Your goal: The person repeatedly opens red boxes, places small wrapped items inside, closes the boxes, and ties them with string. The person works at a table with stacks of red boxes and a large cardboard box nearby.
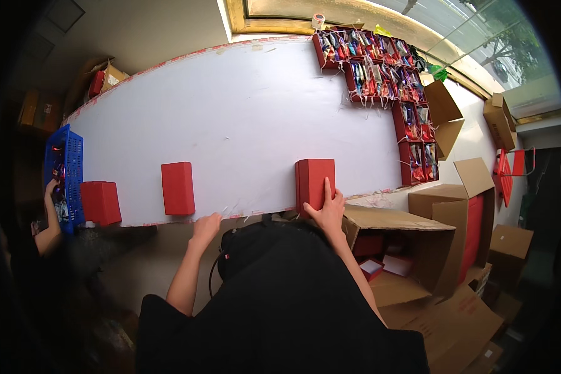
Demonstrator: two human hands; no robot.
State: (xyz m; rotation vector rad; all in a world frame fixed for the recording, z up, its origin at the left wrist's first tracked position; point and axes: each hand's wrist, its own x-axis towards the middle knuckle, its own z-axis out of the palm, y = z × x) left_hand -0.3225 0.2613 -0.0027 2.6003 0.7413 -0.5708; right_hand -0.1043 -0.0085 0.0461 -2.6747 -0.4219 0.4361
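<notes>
Before me stands a white table [243, 117]. Upon a red box [318, 182] near its front edge lies my right hand [328, 210], fingers spread over its near end and thumb at its left side; a second red box shows just left of it, touching. My left hand [207, 227] is at the table's front edge, fingers curled, beside some thin whitish strands [223, 211]; whether it pinches them I cannot tell. Another red box [176, 188] lies up and left of this hand. Farther left, more red boxes [100, 202] sit together against a blue plastic basket [77, 177].
A co-worker's hand [52, 187] reaches into the basket, which holds shiny wrapped items. Red open boxes [404, 163] filled with colourful packets and ribbons line the back right. Open cardboard cartons [402, 219] with red boxes stand below right. A tape roll [318, 20] lies at the window sill.
</notes>
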